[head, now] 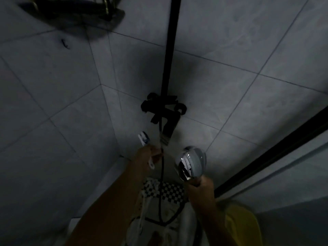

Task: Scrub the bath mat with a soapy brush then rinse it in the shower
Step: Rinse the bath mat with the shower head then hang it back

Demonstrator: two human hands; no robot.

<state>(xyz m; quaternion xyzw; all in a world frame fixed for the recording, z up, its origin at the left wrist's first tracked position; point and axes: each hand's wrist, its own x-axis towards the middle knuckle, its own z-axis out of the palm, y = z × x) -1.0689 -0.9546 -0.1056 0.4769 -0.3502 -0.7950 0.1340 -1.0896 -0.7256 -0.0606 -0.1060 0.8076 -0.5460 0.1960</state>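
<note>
**Desk:** Where do things stand with the mat?

**Operator:** Starting at the left, I see the left hand [148, 156] raised, its fingers [155, 153] curled round the handle of the brush [143, 138], with the white-and-blue head pointing up toward the black mixer [163, 107]. Beside it there's a pale streak that I take for water, though the shot is dim and blurred.

**Desk:** And the mat itself?

**Operator:** The bath mat [166, 191] lies on the shower floor below both hands, with its chequered edge toward the wall that carries the mixer. The black hose [161, 176] hangs across it. I can't tell whether there's any foam on it.

**Desk:** What about the right side?

**Operator:** The right hand [200, 185] grips the handle of the chrome shower head [190, 163], which it holds above the mat's far edge and just beside the brush.

**Desk:** So how far along is it?

**Operator:** I judge the scrubbing is done or nearly so, since the brush is off the mat and the shower head is in hand. Rinsing the mat looks like the main step left, because the head isn't aimed down at it.
</note>
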